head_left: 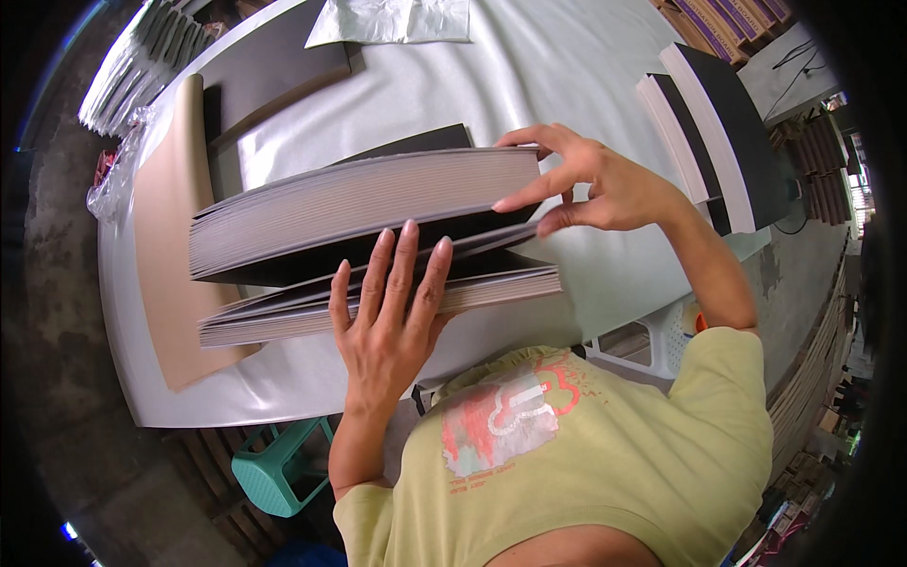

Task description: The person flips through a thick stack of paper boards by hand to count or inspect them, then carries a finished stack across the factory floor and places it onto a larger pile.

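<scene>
A thick stack of black card sheets with greyish edges is parted into an upper bundle (368, 203) and a thinner lower bundle (397, 317), with a few loose sheets in the dark gap between. My right hand (600, 180) is bent around the right end. One finger lies along the top bundle's edge, another reaches into the gap, and the thumb presses at a loose sheet's corner. My left hand (383, 307) lies against the near side of the lower bundle, fingers stretched and spread over the sheet edges. Its thumb is hidden.
A silvery cloth covers the table (567, 85). Brown paper (170, 246) lies left, beside a dark board (274, 71). More black stacks (713, 132) stand at the right. A white sheet (392, 21) lies at the back. Below are a green stool (279, 472) and a white stool (652, 340).
</scene>
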`<state>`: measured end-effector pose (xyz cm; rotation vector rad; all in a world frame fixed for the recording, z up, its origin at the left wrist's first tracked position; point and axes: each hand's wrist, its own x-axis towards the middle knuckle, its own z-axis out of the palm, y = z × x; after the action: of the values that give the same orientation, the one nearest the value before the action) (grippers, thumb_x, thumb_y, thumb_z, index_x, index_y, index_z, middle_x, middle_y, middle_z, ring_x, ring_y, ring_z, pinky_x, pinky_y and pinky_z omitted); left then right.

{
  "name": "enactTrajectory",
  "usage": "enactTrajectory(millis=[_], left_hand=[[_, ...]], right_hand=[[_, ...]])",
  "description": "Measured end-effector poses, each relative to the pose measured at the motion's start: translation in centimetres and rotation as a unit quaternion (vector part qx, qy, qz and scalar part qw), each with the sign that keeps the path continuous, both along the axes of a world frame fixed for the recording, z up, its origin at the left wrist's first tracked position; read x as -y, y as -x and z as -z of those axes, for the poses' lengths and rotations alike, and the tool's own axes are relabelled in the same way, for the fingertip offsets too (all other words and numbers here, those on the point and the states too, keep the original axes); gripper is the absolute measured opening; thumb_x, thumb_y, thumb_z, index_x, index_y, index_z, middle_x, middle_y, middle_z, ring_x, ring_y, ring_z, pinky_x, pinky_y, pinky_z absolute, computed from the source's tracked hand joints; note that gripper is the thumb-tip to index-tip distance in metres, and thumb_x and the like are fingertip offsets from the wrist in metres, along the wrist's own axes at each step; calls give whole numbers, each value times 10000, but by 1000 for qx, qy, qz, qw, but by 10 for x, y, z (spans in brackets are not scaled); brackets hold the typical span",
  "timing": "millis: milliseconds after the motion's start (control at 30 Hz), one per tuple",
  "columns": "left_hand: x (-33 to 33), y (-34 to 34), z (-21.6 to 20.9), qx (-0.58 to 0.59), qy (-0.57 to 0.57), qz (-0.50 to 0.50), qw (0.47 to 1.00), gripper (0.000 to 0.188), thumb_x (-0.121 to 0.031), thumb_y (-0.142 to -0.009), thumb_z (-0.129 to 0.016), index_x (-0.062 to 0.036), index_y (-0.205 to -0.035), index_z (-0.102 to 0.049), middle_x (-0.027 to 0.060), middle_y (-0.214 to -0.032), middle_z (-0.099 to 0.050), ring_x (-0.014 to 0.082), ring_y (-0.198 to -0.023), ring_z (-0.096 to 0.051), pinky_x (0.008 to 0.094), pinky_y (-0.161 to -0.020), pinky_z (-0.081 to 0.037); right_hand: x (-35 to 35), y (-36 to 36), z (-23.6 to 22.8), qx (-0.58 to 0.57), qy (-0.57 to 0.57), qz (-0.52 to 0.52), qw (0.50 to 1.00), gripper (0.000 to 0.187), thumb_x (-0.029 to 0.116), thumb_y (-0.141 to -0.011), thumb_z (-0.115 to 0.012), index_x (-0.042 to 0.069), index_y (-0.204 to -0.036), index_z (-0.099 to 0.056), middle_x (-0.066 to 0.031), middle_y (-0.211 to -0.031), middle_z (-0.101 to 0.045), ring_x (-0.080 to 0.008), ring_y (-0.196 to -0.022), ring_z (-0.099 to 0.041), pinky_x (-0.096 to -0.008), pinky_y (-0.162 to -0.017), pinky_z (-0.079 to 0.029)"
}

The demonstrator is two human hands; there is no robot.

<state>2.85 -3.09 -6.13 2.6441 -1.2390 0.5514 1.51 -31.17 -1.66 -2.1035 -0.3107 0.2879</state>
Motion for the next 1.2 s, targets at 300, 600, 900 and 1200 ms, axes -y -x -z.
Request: enactTrajectory(millis=[300, 600, 900, 1200], left_hand=[[0, -2, 0, 0, 2, 9, 1000, 646, -494, -736, -636, -233, -1317, -523, 46, -1370, -496, 197, -1258, -471, 407, -1079, -248], [-3, 0, 1, 0, -8, 14, 1000, 661, -504, -732, -636, -236, -1324, -515, 42, -1380, -486, 189, -1267, -461, 403, -1079, -252], [-4, 1, 3, -2, 12, 6, 1000, 683, -458, -696, -675, -274, -1331, -502, 9, -1375, -489, 174, -1271, -451, 426, -1069, -258], [-1, -1, 4, 19, 7, 10, 1000, 614, -522, -752, -615, -254, -1300, -539, 18, -1359, -508, 193, -1255, -471, 399, -1079, -253]], right_hand=[[3, 7, 12, 165, 111, -63, 978, 411, 29, -701, -713, 213, -1068, -707, -143, -1362, -401, -310, -1200, -415, -391, -992, -357], [3, 1, 6, 146, 87, -69, 983, 660, 356, -471, -885, 215, -1089, -698, -149, -1382, -367, -319, -1225, -397, -426, -1021, -349], [3, -1, 0, 35, 48, -46, 997, 463, 218, -639, -830, 268, -1080, -697, -141, -1337, -418, -298, -1154, -449, -388, -915, -434], [6, 6, 19, 192, 120, -54, 973, 443, -61, -751, -631, 239, -1068, -707, -143, -1486, -281, -274, -1153, -468, -346, -873, -441]])
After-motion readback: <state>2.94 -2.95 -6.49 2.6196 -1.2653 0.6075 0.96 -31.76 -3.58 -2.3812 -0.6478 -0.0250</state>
